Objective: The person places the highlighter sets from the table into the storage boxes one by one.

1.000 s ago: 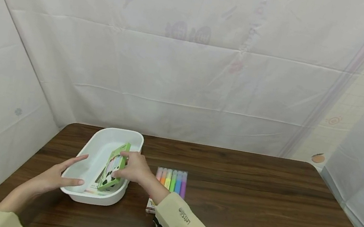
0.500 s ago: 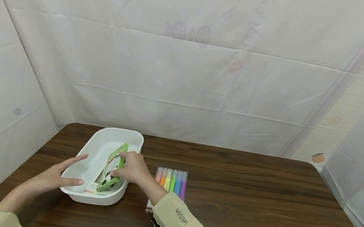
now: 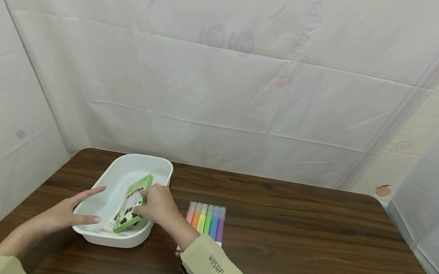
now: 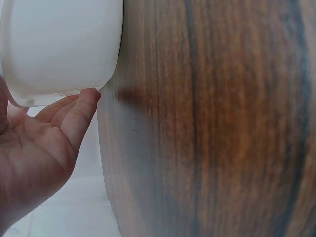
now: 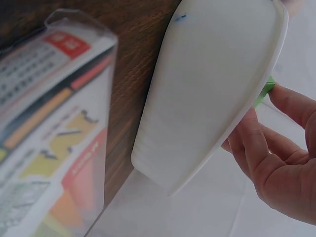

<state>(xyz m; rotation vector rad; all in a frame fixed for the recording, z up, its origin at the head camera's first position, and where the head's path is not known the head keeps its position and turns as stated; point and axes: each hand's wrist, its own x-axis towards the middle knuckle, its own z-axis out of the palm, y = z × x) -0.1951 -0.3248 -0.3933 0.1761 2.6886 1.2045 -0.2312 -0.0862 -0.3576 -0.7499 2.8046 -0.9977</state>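
Note:
A white plastic tub (image 3: 115,187) stands at the left of the table. My left hand (image 3: 60,217) holds its left rim, thumb and index finger over the edge; in the left wrist view other fingers (image 4: 79,118) lie against the outer wall. My right hand (image 3: 160,204) pinches a flat green box with panda pictures (image 3: 131,202), tilted inside the tub. The right wrist view shows only a corner of the green box (image 5: 265,93) above the rim. Beneath it, a flat pale packet (image 3: 109,227) lies on the tub's floor, partly covered.
A clear pack of several coloured markers (image 3: 205,219) lies right of the tub, its near part behind my right forearm. The dark wooden table (image 3: 314,250) extends to the right. White sheeting (image 3: 224,108) hangs behind and at both sides.
My right hand has shifted the green box slightly left and toward me inside the tub. The left hand and the tub have hardly moved.

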